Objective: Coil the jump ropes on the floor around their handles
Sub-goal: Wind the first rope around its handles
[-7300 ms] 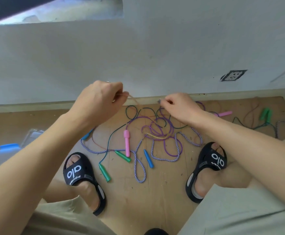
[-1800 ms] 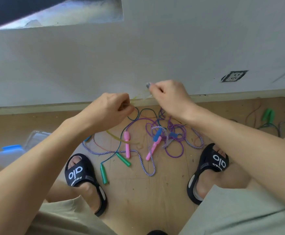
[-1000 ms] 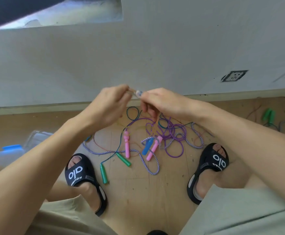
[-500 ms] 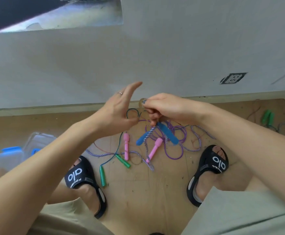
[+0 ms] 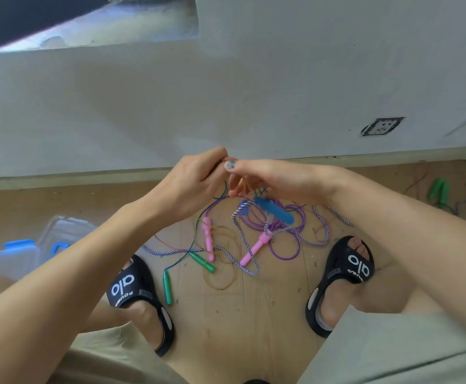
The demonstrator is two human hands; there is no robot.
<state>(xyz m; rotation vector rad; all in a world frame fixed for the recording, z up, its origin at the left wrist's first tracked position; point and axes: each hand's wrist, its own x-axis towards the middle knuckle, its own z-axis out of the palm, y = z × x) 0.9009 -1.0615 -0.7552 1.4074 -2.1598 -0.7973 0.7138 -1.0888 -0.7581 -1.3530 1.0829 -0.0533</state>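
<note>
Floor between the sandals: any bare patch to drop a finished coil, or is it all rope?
Bare wood floor lies toward the person, between the left sandal and right sandal, below the green handle. Further out it is crowded: pink handles, purple rope, striped rope and rubber bands overlap beneath both hands.

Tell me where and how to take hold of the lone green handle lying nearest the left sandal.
Grip the green handle across its middle, coming straight down from above with fingers on its two long sides. It lies flat on the wooden floor, nearly pointing away from the person, with nothing on it. Its cord leaves the far tip, so avoid that end; the left sandal sits close beside it.
</note>
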